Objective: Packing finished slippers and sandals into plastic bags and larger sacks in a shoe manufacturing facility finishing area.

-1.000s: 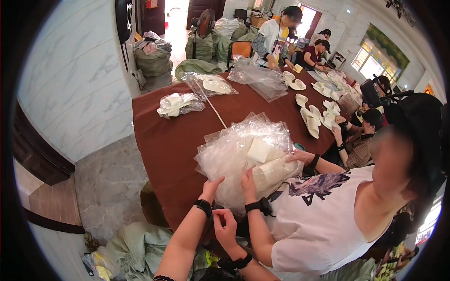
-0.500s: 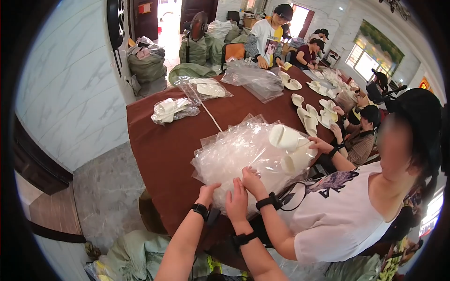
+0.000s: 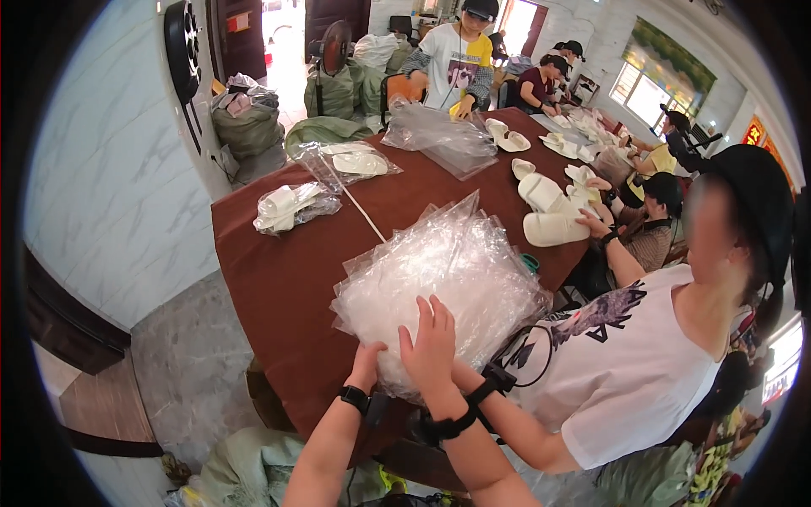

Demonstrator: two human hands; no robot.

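Observation:
A thick, fanned stack of clear plastic bags (image 3: 448, 279) lies at the near end of the brown-covered table (image 3: 270, 291). At its near left edge rests my left hand (image 3: 366, 365), thumb stretched out and other fingers partly hidden. My right hand (image 3: 431, 342) is open, its fingers spread against the near side of the bags. A co-worker's forearm (image 3: 515, 427) passes behind my right wrist, with the hand there mostly hidden. That person's other hand (image 3: 596, 225) holds a pair of cream slippers (image 3: 547, 211) beyond the bags.
Bagged slippers (image 3: 291, 207) lie at the table's left, near another bagged pair (image 3: 359, 160). Loose plastic sheets (image 3: 443, 139) are at the far end. Green-handled scissors (image 3: 530, 263) lie right of the stack. Several people work along the table. A pale sack (image 3: 253, 465) stands on the floor.
The co-worker has moved the slippers off the bags to the far right, and the hand near mine has drawn back. My right hand has spread its fingers higher on the stack.

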